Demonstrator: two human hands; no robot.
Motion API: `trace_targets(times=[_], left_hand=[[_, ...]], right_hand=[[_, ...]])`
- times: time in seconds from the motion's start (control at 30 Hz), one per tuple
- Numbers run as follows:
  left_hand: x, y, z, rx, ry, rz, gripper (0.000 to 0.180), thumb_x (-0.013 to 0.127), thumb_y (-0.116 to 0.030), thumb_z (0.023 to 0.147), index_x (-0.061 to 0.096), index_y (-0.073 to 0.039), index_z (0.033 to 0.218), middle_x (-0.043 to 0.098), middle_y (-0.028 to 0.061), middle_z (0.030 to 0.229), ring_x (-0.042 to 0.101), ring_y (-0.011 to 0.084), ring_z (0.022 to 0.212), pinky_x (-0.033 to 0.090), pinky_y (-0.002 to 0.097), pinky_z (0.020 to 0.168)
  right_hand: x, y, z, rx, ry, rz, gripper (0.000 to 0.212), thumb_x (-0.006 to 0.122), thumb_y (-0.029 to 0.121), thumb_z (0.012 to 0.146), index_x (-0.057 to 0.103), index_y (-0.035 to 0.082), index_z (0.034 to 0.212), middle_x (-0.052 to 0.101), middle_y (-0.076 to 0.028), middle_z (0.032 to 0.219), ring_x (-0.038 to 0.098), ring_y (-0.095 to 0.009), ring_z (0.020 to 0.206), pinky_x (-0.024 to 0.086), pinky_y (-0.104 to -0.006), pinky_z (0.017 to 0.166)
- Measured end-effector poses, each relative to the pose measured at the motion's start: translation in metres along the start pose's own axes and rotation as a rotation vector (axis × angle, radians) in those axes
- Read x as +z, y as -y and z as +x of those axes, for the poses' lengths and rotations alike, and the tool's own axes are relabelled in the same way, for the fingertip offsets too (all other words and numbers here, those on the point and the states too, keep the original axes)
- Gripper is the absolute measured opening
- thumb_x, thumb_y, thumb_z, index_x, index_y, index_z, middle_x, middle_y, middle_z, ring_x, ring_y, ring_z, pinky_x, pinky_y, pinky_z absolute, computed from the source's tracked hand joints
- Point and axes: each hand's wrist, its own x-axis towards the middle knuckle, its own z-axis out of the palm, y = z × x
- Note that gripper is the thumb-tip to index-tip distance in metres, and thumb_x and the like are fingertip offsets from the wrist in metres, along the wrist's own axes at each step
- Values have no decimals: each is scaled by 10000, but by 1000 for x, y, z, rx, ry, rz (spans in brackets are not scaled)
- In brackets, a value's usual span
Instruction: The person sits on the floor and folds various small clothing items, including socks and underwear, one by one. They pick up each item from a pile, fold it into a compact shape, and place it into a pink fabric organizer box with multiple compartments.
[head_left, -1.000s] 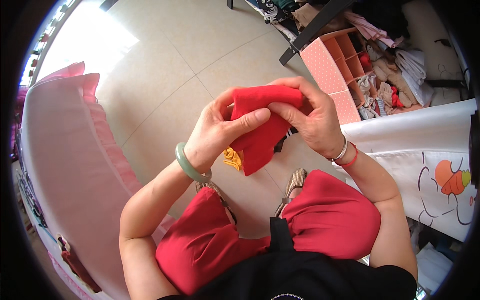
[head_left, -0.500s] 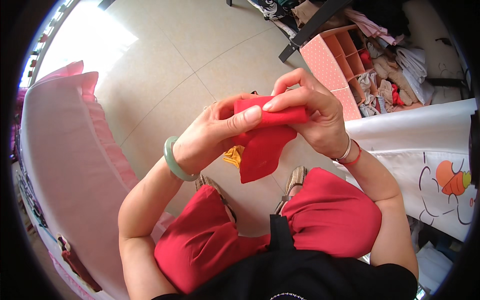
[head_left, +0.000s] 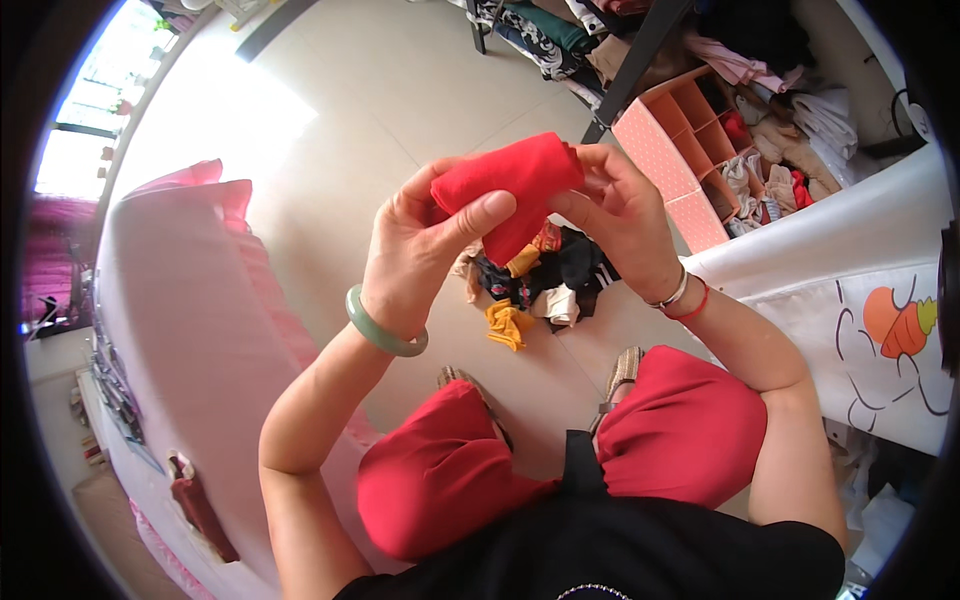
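High in the middle, well above red trousers (head_left: 435, 470) with the knees set apart, a red cloth (head_left: 510, 180) is folded into a thick roll, a loose flap hanging beneath. The left hand (head_left: 415, 225) pinches its left part, thumb across the near face and fingers behind, a grip that seems meant to stop the layers slipping. The right hand (head_left: 632, 215) curls at the other end, thumb by the lower edge; its fingertips are partly hidden, so I cannot tell how firmly it grips. Held this high, the cloth sits where both thumbs can reach the fold. Just past the woven shoes (head_left: 625, 372), a loose heap of clothes (head_left: 575, 260) lies on the floor (head_left: 540, 400), likely for easy reach, with a yellow garment (head_left: 507, 322) at its near edge. To the left runs a pale pink frilled cover (head_left: 180, 290); to the right, a white fabric panel (head_left: 780, 285) with a carrot picture. Farther off, a pink dotted organizer (head_left: 660, 130) holds small garments in compartments, apparently to keep them apart, and beyond it clothes (head_left: 545, 40) lie stacked near a dark bar (head_left: 640, 75).
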Motion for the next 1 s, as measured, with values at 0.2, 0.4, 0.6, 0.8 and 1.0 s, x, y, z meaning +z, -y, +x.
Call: trace_targets(times=[0.2, 0.4, 0.6, 0.8, 1.0], left_hand=[[3, -26, -9, 162, -68, 176, 314, 752, -109, 793, 633, 7, 1059, 664, 36, 953, 609, 99, 863, 506, 248, 789], [6, -29, -17, 430, -204, 362, 272, 750, -14, 751, 662, -2, 1008, 686, 56, 967, 626, 107, 847, 529, 243, 764], [19, -35, -17, 431, -208, 328, 297, 751, 12, 730, 665, -9, 1013, 683, 61, 975, 628, 109, 871, 542, 251, 778], [18, -33, -10, 505, -76, 490, 261, 737, -18, 756, 679, -60, 1006, 656, 32, 916, 608, 107, 836, 515, 255, 762], [26, -26, -10, 353, -23, -61, 389, 744, -73, 787, 578, -35, 1136, 640, 47, 986, 601, 107, 931, 513, 260, 798]], right_hand=[[10, 16, 10, -42, 74, -42, 246, 661, 109, 871, 584, 0, 1079, 644, -43, 964, 597, -88, 882, 494, -256, 796], [11, 39, 3, 53, 155, 174, 149, 622, 102, 906, 517, 23, 976, 611, -32, 917, 590, -60, 859, 501, -220, 751], [10, 59, 3, 29, 119, 243, 621, 695, 63, 835, 319, 41, 1327, 552, -122, 1165, 619, -171, 979, 546, -304, 826], [10, 65, 8, -140, 200, 9, 549, 704, 38, 817, 458, 79, 1306, 576, -90, 1166, 609, -157, 1013, 543, -300, 844], [10, 65, 6, -149, 123, -18, 351, 661, 1, 839, 563, 56, 1171, 610, -61, 1117, 622, -139, 958, 553, -280, 809]])
